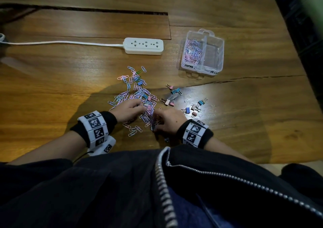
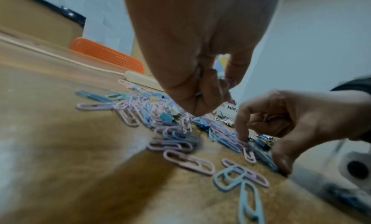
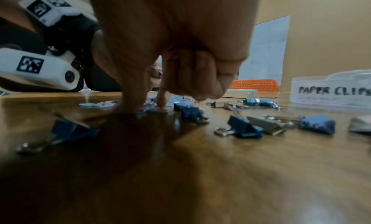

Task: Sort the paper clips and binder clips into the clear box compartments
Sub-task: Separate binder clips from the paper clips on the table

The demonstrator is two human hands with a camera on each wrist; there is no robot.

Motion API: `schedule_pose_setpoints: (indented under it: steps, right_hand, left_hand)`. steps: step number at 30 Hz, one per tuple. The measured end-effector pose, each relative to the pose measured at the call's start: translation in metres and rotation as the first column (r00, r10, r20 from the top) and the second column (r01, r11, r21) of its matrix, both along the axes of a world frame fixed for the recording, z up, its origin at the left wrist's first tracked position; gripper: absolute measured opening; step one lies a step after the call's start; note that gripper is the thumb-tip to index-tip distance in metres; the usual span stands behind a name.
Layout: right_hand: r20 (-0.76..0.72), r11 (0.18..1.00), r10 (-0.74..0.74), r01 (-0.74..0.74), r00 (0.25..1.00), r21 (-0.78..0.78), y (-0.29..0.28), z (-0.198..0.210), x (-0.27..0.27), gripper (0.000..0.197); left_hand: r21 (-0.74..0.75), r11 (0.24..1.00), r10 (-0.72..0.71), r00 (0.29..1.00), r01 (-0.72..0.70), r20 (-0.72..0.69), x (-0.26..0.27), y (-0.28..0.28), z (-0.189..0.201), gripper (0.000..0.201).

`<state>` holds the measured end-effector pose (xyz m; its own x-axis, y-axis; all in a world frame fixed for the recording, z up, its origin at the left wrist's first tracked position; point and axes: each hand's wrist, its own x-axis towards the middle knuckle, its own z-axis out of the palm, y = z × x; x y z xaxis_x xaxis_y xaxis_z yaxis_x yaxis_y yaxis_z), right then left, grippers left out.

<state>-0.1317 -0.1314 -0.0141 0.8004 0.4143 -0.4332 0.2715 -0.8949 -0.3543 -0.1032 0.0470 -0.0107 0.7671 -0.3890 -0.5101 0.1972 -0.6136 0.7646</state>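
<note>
Pink and blue paper clips (image 1: 136, 93) lie heaped on the wooden table, with small binder clips (image 1: 172, 92) scattered to their right. My left hand (image 1: 140, 106) hovers at the heap's near edge, fingers curled; in the left wrist view the left hand (image 2: 218, 84) seems to pinch a few clips. My right hand (image 1: 156, 120) is down on the pile, thumb and index finger pinching a blue paper clip (image 2: 261, 154) against the table; the right hand (image 3: 145, 107) has its other fingers curled. The clear box (image 1: 216, 42) stands at the back right, with paper clips in its left compartment.
A white power strip (image 1: 143, 45) and its cable lie behind the pile. A crack runs across the table right of the binder clips (image 3: 245, 127). The box's label (image 3: 333, 91) reads PAPER CLIPS. An orange basket (image 2: 108, 54) stands far off.
</note>
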Motion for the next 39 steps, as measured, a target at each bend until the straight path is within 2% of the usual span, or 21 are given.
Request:
schedule_pose_setpoints:
  steps: [2, 5, 8, 10, 13, 17, 21, 23, 25, 26, 27, 29, 30, 32, 35, 39]
  right_hand:
    - [0.063, 1.0, 0.023, -0.023, 0.998, 0.0, 0.002, -0.001, 0.001, 0.027]
    - [0.078, 0.999, 0.046, -0.045, 0.996, -0.017, 0.001, -0.005, 0.002, 0.021]
    - [-0.034, 0.999, -0.022, 0.023, 0.999, 0.037, -0.002, -0.008, 0.005, 0.019]
    - [-0.107, 0.978, -0.12, 0.136, 0.987, 0.159, -0.006, -0.008, 0.01, 0.016]
    - [-0.246, 0.877, -0.277, 0.349, 0.929, 0.33, -0.013, 0.002, 0.014, 0.017]
    - [-0.551, 0.633, -0.33, 0.613, 0.766, 0.473, -0.021, 0.01, 0.015, 0.028]
    - [-0.666, 0.484, -0.273, 0.697, 0.694, 0.529, -0.026, 0.006, 0.017, 0.025]
    - [-0.698, 0.439, -0.252, 0.722, 0.67, 0.535, -0.026, 0.006, 0.017, 0.017]
    - [-0.723, 0.415, -0.253, 0.747, 0.643, 0.519, -0.023, 0.006, 0.017, 0.021]
    - [-0.74, 0.398, -0.25, 0.763, 0.624, 0.509, -0.022, 0.007, 0.017, 0.026]
    - [-0.761, 0.375, -0.239, 0.78, 0.604, 0.501, -0.02, 0.007, 0.017, 0.029]
    - [-0.803, 0.342, -0.204, 0.809, 0.56, 0.478, -0.018, 0.009, 0.016, 0.029]
    - [-0.821, 0.342, -0.189, 0.82, 0.539, 0.459, -0.016, 0.01, 0.015, 0.031]
    - [-0.834, 0.377, -0.191, 0.823, 0.518, 0.425, -0.013, 0.011, 0.013, 0.037]
    - [-0.816, 0.423, -0.216, 0.804, 0.537, 0.417, -0.01, 0.005, 0.011, 0.04]
    - [-0.783, 0.47, -0.213, 0.764, 0.585, 0.443, -0.004, -0.002, 0.006, 0.031]
  left_hand:
    - [-0.144, 0.977, 0.131, 0.975, -0.157, -0.179, 0.001, 0.001, -0.001, 0.028]
    - [-0.29, 0.873, 0.282, 0.89, -0.393, -0.358, 0.004, 0.004, -0.001, 0.028]
    - [-0.342, 0.804, 0.328, 0.842, -0.487, -0.428, 0.004, 0.005, 0.001, 0.032]
    - [-0.334, 0.813, 0.323, 0.846, -0.478, -0.424, 0.003, 0.006, 0.001, 0.033]
    - [-0.285, 0.861, 0.298, 0.872, -0.422, -0.389, 0.0, 0.009, -0.002, 0.03]
    - [-0.217, 0.933, 0.201, 0.916, -0.287, -0.348, -0.003, 0.013, -0.003, 0.033]
    - [-0.166, 0.96, 0.165, 0.935, -0.225, -0.314, -0.008, 0.017, 0.002, 0.035]
    - [-0.06, 0.99, 0.117, 0.979, -0.128, -0.168, -0.013, 0.017, 0.004, 0.036]
    - [0.133, 0.988, -0.075, 0.997, 0.072, 0.02, -0.018, 0.019, 0.004, 0.029]
    - [0.239, 0.956, -0.191, 0.979, 0.17, 0.069, -0.02, 0.02, 0.003, 0.024]
    - [0.34, 0.904, -0.303, 0.949, 0.259, 0.082, -0.022, 0.021, 0.004, 0.021]
    - [0.477, 0.784, -0.481, 0.875, 0.398, 0.061, -0.025, 0.02, 0.002, 0.033]
    - [0.504, 0.751, -0.524, 0.85, 0.427, 0.061, -0.025, 0.02, 0.0, 0.04]
    - [0.515, 0.746, -0.544, 0.833, 0.422, 0.104, -0.026, 0.018, -0.001, 0.036]
    - [0.54, 0.727, -0.582, 0.798, 0.425, 0.155, -0.024, 0.013, -0.004, 0.024]
    - [0.585, 0.676, -0.645, 0.743, 0.448, 0.177, -0.024, 0.008, -0.007, 0.023]
